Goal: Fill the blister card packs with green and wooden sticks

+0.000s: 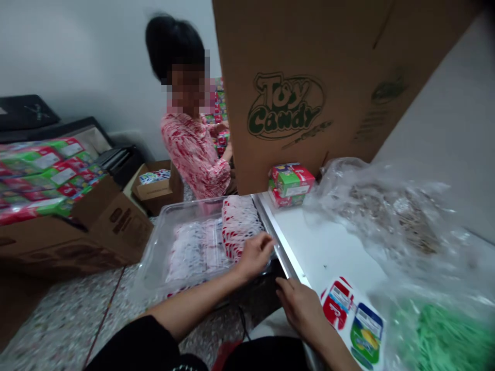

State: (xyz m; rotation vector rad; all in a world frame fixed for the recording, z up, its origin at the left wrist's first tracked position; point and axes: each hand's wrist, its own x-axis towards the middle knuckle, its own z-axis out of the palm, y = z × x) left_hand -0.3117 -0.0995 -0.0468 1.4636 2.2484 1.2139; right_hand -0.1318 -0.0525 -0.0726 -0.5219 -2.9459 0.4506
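My left hand (256,255) is over the near right corner of a clear plastic tub (154,257), its fingers curled in. Whatever they pinch, if anything, cannot be made out. Beside it in the tub stands a tight row of white and red flat packs (242,221). More whitish packs in clear wrapping (189,247) lie to their left. At the white table's near edge is my right hand (299,304), fingers bent together, their contents hidden. Just right of it, printed cards, one red (337,305) and one blue and green (366,332), lie on the table.
A large cardboard box (348,62) stands on the white table (328,247), with small colourful boxes (292,183) before it. Plastic bags hold rubber bands (413,221) and green strands (452,335). Another person (197,149) sits beyond the tub. An open carton (112,226) of packs stands left.
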